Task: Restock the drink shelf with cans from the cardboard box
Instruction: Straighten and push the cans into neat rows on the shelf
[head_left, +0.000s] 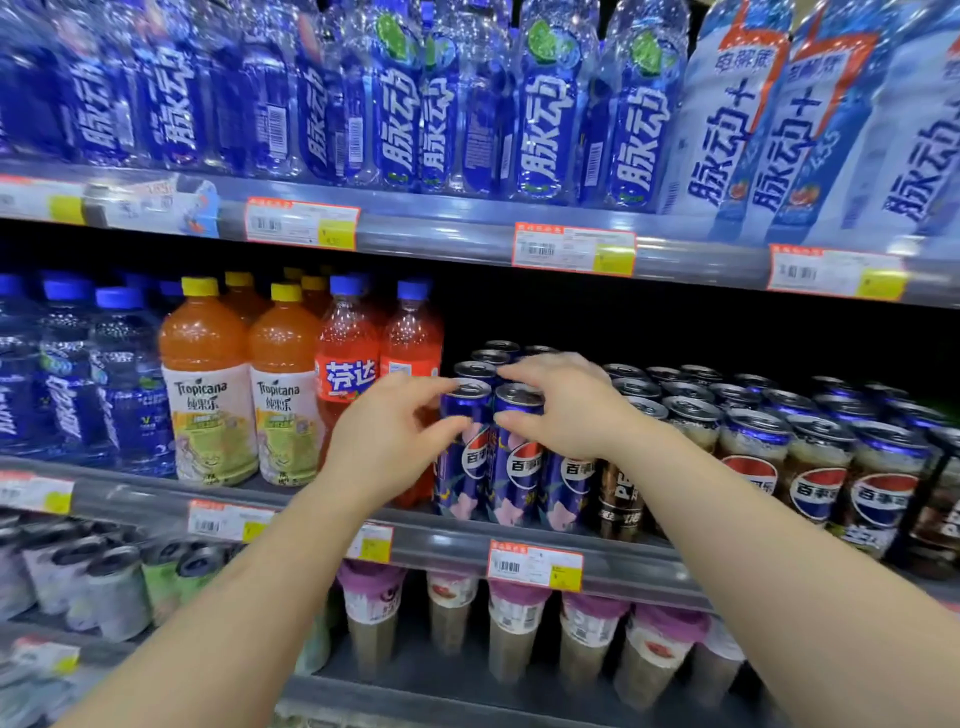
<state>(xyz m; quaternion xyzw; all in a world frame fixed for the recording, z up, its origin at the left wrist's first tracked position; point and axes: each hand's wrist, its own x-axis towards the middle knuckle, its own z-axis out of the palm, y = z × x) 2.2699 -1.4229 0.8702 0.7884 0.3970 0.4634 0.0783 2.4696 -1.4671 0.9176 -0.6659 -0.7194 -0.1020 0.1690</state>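
**Front cans going in, box out of sight**

Supermarket shelving fills your view. On the middle shelf (519, 551), your left hand (387, 441) and right hand (563, 410) each pinch a front blue can (465, 457). Rows look nearly full; remaining stock can't be judged.

Grey store shelving (467, 234) with price tags (574, 248)

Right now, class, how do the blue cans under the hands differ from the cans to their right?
The blue cans are slim and tall with dark blue, pink-flowered wraps; the cans to their right look shorter and wider, in pale and brown wraps. The left hand and right hand touch only the blue ones. Both bear the round red-white-blue logo.
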